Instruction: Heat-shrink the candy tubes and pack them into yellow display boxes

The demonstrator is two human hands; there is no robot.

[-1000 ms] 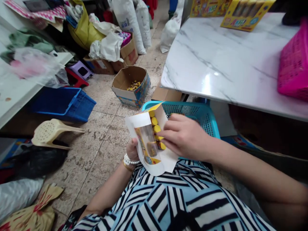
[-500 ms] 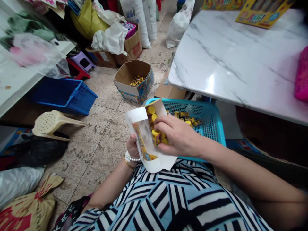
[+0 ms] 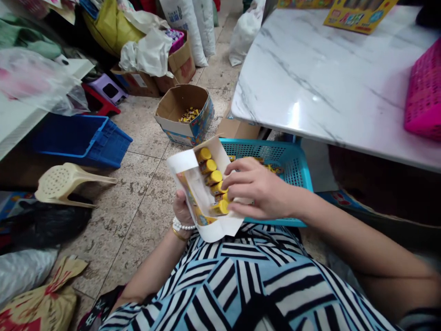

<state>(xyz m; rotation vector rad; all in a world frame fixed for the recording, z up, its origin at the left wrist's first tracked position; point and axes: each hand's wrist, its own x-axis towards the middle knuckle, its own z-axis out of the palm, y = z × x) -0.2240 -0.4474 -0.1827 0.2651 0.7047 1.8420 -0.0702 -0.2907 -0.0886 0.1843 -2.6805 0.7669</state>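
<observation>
My left hand holds an open white carton with a clear window from its left side, the palm and most fingers hidden beneath it. Several small tubs with yellow caps stand in a row inside the carton. My right hand is over the carton's right side, fingers curved and slightly apart, fingertips at the lower tubs; nothing shows held in it. Behind that hand, a turquoise basket contains more yellow tubs, partly covered by the hand and carton.
A marble-patterned table at the right bears a pink basket and a yellow box. On the floor are a cardboard box with small yellow items, a blue crate and a cream stool.
My right hand has drawn back to the right and its fingers have loosened. The tubs in the carton now show in a neater row. The whole view has shifted slightly.
</observation>
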